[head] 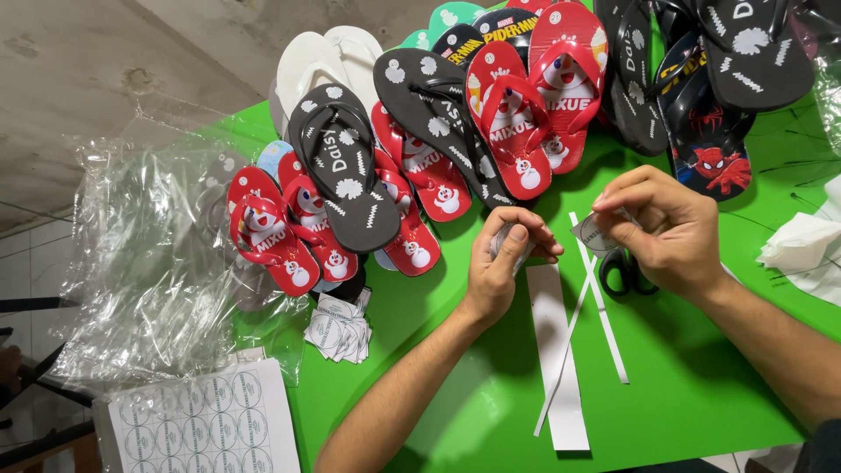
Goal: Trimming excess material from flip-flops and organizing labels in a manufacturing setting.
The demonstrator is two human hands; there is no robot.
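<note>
Stickers are what both hands work on: the right hand pinches a small round white sticker between thumb and fingertips, its grip clenched on the sticker just above the green desk, right of centre. The left hand, a little to the left and close to the right one without touching it, is curled with its grip closed around a small pale piece of paper or film; what exactly it is cannot be told. Directly below the hands lie a long white backing strip and two thin white paper slivers crossing each other on the desk. Black-handled scissors rest partly hidden under the right hand. To the left, near the desk's edge, sits a small heap of cut round stickers, and nearer still a printed sheet of round stickers lies at the lower left. Beside these, crumpled clear plastic bags spill over the left edge. Across the far side of the desk, flip-flops are laid in overlapping rows: red pairs with snowman prints, black ones with white flower marks, a white pair, and dark ones with a superhero picture. Crumpled white paper lies at the right edge.
</note>
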